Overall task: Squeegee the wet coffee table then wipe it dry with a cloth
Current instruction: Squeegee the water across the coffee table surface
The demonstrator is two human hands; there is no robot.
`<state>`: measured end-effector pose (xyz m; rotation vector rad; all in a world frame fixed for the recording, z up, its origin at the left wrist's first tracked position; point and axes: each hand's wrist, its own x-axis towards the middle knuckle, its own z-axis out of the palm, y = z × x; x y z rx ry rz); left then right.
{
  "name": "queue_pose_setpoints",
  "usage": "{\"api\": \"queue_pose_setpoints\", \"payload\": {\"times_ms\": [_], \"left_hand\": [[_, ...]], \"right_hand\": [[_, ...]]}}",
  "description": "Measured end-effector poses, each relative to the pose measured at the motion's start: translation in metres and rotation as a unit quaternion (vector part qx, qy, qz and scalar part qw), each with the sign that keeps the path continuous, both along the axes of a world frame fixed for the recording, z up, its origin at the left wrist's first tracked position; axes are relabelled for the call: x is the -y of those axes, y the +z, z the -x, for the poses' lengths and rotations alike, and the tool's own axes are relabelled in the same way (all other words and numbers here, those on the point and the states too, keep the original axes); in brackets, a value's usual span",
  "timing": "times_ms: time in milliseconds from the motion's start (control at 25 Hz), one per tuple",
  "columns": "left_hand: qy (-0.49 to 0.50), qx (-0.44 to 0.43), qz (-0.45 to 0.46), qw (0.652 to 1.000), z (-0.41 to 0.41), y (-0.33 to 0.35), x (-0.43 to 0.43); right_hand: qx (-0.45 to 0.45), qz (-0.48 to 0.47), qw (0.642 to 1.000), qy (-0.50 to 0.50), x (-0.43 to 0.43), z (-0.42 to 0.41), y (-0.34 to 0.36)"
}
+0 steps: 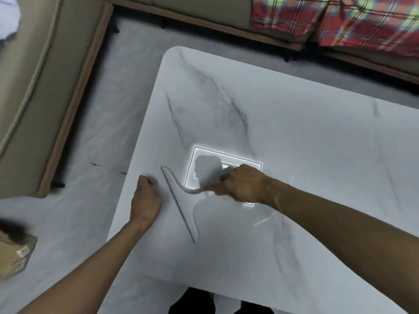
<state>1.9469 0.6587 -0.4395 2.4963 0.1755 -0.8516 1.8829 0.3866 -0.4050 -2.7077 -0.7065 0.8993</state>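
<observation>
Head view: right hand (243,183) clamped on squeegee (181,200); left hand (145,200) fisted beside blade.

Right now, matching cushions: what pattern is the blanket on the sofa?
Red plaid blanket, seen in the head view.

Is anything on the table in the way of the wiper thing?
Nothing visible blocks it. The right hand holds the squeegee, blade down on the coffee table. Only the left hand rests nearby, at the table's left edge beside the blade.
</observation>
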Motion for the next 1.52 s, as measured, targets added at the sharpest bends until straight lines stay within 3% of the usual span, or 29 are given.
{"api": "queue_pose_setpoints", "payload": {"times_ms": [120,280,560,680,880,1000,1120,1320,1520], "left_hand": [[-0.046,-0.001,0.037,0.998,-0.002,-0.002,0.03],[-0.129,0.015,0.069,0.989,-0.008,-0.006,0.086],[-0.306,0.006,0.015,0.952,0.001,-0.019,0.168],[-0.34,0.017,0.013,0.94,0.01,-0.023,0.186],[-0.365,-0.005,-0.025,0.93,0.01,-0.029,0.195],[-0.377,-0.011,-0.035,0.925,0.011,-0.029,0.196],[-0.378,-0.022,-0.035,0.925,0.01,-0.028,0.197],[-0.38,-0.043,-0.042,0.923,0.007,-0.023,0.201],[-0.356,-0.031,-0.032,0.933,0.009,-0.014,0.197]], "right_hand": [[0.02,0.029,0.986,-0.161,0.078,0.0,0.011],[0.023,0.075,0.941,-0.328,0.158,0.045,0.023],[-0.002,0.164,0.828,-0.537,0.203,0.151,0.074],[0.017,0.1,0.768,-0.632,0.207,0.117,0.069],[0.035,-0.001,0.7,-0.713,0.23,0.006,0.022],[0.018,0.03,0.713,-0.7,0.22,0.021,0.014],[0.017,0.054,0.735,-0.676,0.186,0.088,0.023],[-0.091,0.08,0.733,-0.669,0.137,0.183,0.067],[-0.004,0.022,0.723,-0.69,0.175,0.134,0.074]]}}
